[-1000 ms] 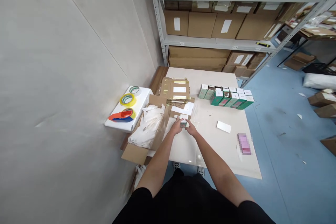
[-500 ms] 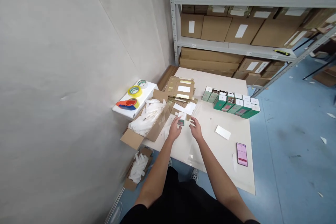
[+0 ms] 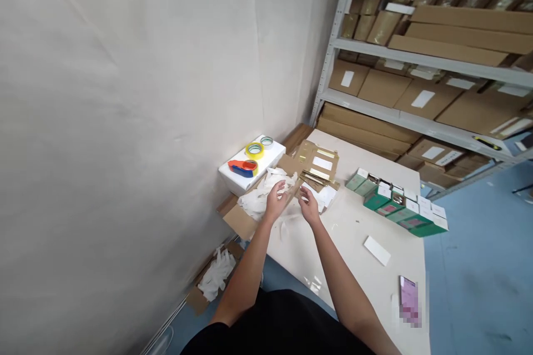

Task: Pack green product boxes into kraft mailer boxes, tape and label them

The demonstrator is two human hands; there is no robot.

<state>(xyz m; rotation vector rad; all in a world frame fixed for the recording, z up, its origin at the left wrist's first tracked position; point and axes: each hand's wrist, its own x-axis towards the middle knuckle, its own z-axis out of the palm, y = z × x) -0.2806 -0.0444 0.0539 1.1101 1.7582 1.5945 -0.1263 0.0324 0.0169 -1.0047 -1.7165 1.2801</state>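
My left hand (image 3: 276, 200) hovers with fingers spread at the edge of an open cardboard box (image 3: 238, 222) filled with white wrappers (image 3: 264, 195). My right hand (image 3: 310, 206) is close beside it over the white table (image 3: 353, 277), fingers loosely apart, and I see nothing held in it. A stack of flat brown and gold card sleeves (image 3: 320, 165) lies just beyond both hands. A row of green and white small boxes (image 3: 397, 206) stands to the right.
A white foam block (image 3: 233, 175) by the wall carries tape rolls (image 3: 254, 150) and a red and blue tape dispenser (image 3: 242, 167). A white card (image 3: 377, 250) and a phone (image 3: 408, 299) lie on the table. A floor carton (image 3: 213, 280) holds wrappers. Shelves (image 3: 416, 122) hold cartons.
The view has swung left and up. Both hands have moved left toward the box of wrappers, and the small box seen between them earlier is no longer visible.
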